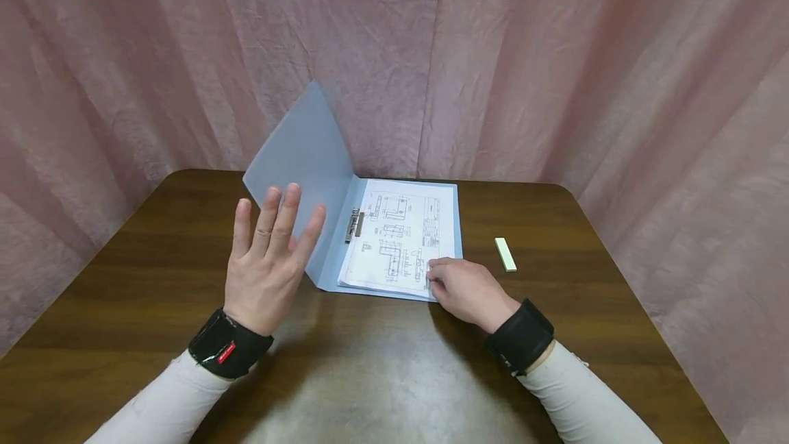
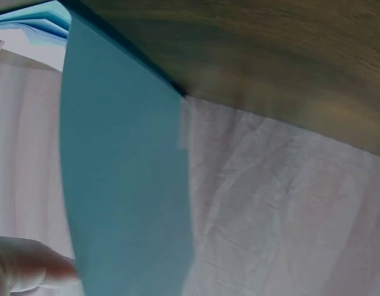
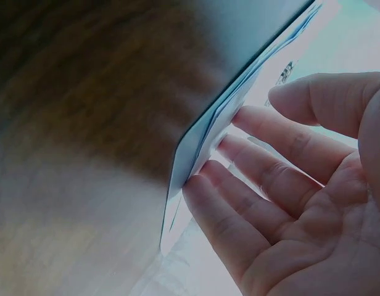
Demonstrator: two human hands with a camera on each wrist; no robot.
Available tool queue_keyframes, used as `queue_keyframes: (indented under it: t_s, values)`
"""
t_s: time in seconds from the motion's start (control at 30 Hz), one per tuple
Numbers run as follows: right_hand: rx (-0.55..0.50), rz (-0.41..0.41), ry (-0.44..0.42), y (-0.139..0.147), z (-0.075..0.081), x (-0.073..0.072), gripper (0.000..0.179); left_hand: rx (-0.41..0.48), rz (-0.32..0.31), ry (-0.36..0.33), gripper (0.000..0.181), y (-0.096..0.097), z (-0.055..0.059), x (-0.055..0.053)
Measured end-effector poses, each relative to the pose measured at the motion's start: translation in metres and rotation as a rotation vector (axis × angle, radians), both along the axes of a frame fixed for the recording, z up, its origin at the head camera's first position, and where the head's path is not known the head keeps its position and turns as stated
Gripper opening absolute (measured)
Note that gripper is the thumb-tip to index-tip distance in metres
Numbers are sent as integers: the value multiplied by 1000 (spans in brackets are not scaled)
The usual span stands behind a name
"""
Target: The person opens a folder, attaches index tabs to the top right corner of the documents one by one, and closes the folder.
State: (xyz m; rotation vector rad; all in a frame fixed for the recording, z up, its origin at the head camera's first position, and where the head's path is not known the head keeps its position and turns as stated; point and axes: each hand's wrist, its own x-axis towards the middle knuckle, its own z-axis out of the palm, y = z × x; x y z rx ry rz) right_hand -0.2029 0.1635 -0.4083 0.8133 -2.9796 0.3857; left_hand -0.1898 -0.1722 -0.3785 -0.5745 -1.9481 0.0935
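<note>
A light blue folder point(image 1: 459, 225) lies on the table with its cover point(image 1: 302, 142) standing up on the left. Inside, a metal clip point(image 1: 353, 226) holds a stack of papers point(image 1: 370, 266) printed with technical drawings. My left hand point(image 1: 265, 266) is raised in front of the cover, fingers spread; in the left wrist view a digit point(image 2: 29, 265) overlaps the cover's edge. At the lower right corner of the papers is my right hand point(image 1: 468, 290). The right wrist view has its fingertips point(image 3: 214, 169) against the paper edges, with the thumb point(image 3: 326, 102) held apart from them.
To the right of the folder, a small pale green strip point(image 1: 505, 254) lies on the brown wooden table point(image 1: 370, 362). Pink curtains point(image 1: 394, 53) hang close behind the table's back edge and along its sides.
</note>
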Motion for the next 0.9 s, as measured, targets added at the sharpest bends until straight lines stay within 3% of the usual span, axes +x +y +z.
queue_keyframes:
  t_s: [0.07,0.17,0.23,0.3,0.43,0.63,0.9]
  values:
    - [-1,-2,1,0,0,1,20,-61,14,-90,79,0,0,1]
    - [-6,-9,-1,1,1,1,19,-161,63,-303,69,4,1,1]
    - [-6,-14,-7,1,1,1,20,-197,110,-433,60,9,0,-1]
    - [-7,-15,-16,0,0,1,20,-199,149,-517,51,16,-2,-3]
    - [-9,-7,-16,-2,-1,0,19,-163,178,-596,46,29,-8,-10]
    - [-14,-2,14,-3,-2,0,14,-96,154,-663,45,52,-18,-27]
    - [-9,-21,28,-4,-5,-1,13,-67,184,-858,47,74,-24,-44]
